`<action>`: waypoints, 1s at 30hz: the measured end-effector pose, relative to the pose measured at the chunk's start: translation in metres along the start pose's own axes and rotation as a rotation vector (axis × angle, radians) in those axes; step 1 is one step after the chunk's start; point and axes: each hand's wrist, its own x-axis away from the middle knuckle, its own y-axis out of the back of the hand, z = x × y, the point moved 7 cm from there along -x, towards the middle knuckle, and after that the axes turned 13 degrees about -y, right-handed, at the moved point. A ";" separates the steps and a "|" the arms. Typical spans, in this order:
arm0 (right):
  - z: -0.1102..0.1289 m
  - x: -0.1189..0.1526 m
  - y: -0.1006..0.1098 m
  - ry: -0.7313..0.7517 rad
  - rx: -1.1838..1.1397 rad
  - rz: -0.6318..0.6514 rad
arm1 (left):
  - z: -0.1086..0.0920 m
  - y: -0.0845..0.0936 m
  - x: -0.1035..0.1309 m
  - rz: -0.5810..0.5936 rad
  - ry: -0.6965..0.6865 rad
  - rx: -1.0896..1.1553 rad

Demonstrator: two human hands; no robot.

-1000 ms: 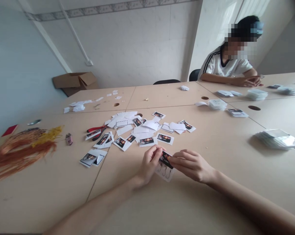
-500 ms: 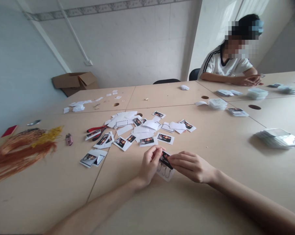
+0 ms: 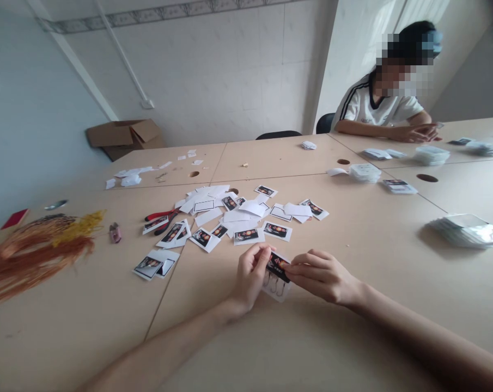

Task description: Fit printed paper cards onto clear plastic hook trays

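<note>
Between my hands is a small clear pack of fish hooks (image 3: 275, 284), with a black printed label (image 3: 277, 265) across its upper part. Several dark hooks show through the lower half. My left hand (image 3: 251, 275) is closed on the pack's left edge, thumb on top. My right hand (image 3: 326, 276) pinches the right side of the label with its fingertips. Just beyond lies a loose spread of printed labels (image 3: 248, 236) and white paper slips (image 3: 240, 216), some face up and some face down.
Red-handled pliers (image 3: 163, 219) lie partly under labels. Orange cords (image 3: 37, 256) and a pink clipper-like item (image 3: 115, 233) are at left. Stacks of clear packs (image 3: 469, 231) stand at right. A co-worker (image 3: 381, 106) sits across the table; a cardboard box (image 3: 123, 136) is behind.
My right hand's fingertips have shifted slightly right along the label, uncovering a bit more of its print. My left hand and the pack stay almost where they were.
</note>
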 end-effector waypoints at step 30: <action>-0.002 -0.006 -0.002 -0.020 0.022 0.090 | 0.001 0.000 0.000 -0.019 0.010 0.035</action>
